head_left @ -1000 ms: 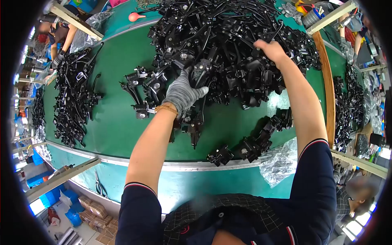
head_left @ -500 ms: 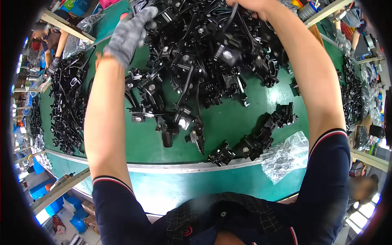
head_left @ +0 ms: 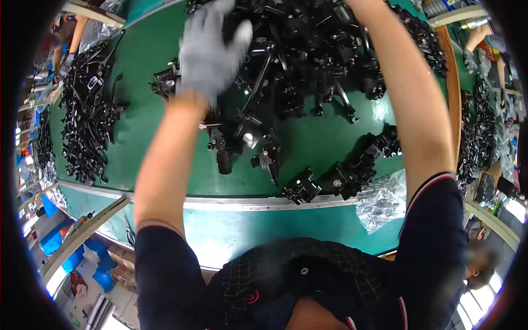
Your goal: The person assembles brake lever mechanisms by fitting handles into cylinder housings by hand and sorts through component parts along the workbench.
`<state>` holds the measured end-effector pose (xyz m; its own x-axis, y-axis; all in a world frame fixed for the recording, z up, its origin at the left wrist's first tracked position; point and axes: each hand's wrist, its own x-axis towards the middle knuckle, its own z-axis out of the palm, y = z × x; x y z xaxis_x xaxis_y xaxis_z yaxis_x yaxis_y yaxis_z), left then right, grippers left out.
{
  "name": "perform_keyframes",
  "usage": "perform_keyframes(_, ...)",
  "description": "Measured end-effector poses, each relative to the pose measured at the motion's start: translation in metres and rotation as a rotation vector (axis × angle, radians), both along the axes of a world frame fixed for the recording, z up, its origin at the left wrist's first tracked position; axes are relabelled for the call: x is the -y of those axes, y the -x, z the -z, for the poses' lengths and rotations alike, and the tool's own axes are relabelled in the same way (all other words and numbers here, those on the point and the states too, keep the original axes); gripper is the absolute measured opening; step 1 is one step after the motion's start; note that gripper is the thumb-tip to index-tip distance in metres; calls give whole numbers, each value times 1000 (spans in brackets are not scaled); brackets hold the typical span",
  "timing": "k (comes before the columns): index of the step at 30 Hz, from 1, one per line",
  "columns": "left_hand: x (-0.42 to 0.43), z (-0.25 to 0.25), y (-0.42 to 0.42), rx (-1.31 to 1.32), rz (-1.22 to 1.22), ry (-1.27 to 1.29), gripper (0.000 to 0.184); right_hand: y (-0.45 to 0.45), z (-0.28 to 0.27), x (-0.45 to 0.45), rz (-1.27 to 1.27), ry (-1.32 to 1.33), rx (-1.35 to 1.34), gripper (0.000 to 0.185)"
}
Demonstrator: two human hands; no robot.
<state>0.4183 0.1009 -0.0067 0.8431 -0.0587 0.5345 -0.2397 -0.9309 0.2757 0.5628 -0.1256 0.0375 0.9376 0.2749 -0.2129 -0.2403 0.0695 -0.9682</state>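
Observation:
A large heap of black handlebar lever assemblies point(head_left: 286, 82) covers the upper middle of the green table point(head_left: 154, 148). My left hand point(head_left: 212, 55), in a grey knit glove, is over the heap's left side, fingers spread and slightly blurred. Nothing shows in its grasp. At the top edge, my right hand point(head_left: 360, 5) reaches over the back of the heap; its fingers are cut off by the frame. Closer to me, several lever assemblies point(head_left: 302, 187) form a slanting row near the table's front edge.
Another pile of lever assemblies point(head_left: 88, 115) lies to the left. A clear plastic bag point(head_left: 382, 203) hangs over the metal front edge point(head_left: 236, 203). On the right, a wooden strip point(head_left: 450, 88) borders the table, with more parts point(head_left: 476, 126) beyond. Co-workers' arms show at both sides.
My left hand has moved right and down over the heap, its fingers now spread. My right hand has gone farther out past the top edge. The view has shifted slightly.

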Motion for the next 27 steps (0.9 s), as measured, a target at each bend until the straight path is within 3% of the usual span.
perform_keyframes(2,22,14,66,-198,224,404,48,73,26,35,188,334,332,26)
perform_keyframes(3,31,18,92,-343,277,332,46,122,37,43,273,496,498,18)
perform_keyframes(5,50,31,128,-489,285,124,48,165,99,74,238,616,268,22)
perform_keyframes(7,66,42,139,-479,242,-12,52,197,129,72,205,1070,974,36)
perform_keyframes(10,82,39,138,-627,92,-188,66,199,143,52,209,1276,826,49)
perform_keyframes(11,84,38,137,-615,91,-189,66,197,138,53,217,1275,837,49)
perform_keyframes(14,83,41,127,-607,-25,-136,64,190,124,55,-107,1305,394,43)
perform_keyframes(15,81,45,125,-601,-29,-139,64,190,120,58,-104,1301,401,43)
perform_keyframes(18,78,61,123,-583,-76,29,69,203,101,74,51,869,209,31)
perform_keyframes(19,78,61,121,-584,-82,37,69,200,87,73,42,874,212,31)
perform_keyframes(21,78,61,120,-717,-54,70,71,195,54,74,189,315,-236,30)
perform_keyframes(23,76,57,122,-780,-38,84,72,172,37,71,187,297,-162,28)
perform_keyframes(26,66,36,128,-579,208,685,72,128,24,53,139,228,8,27)
perform_keyframes(27,63,14,117,-475,292,726,70,122,22,46,121,274,12,27)
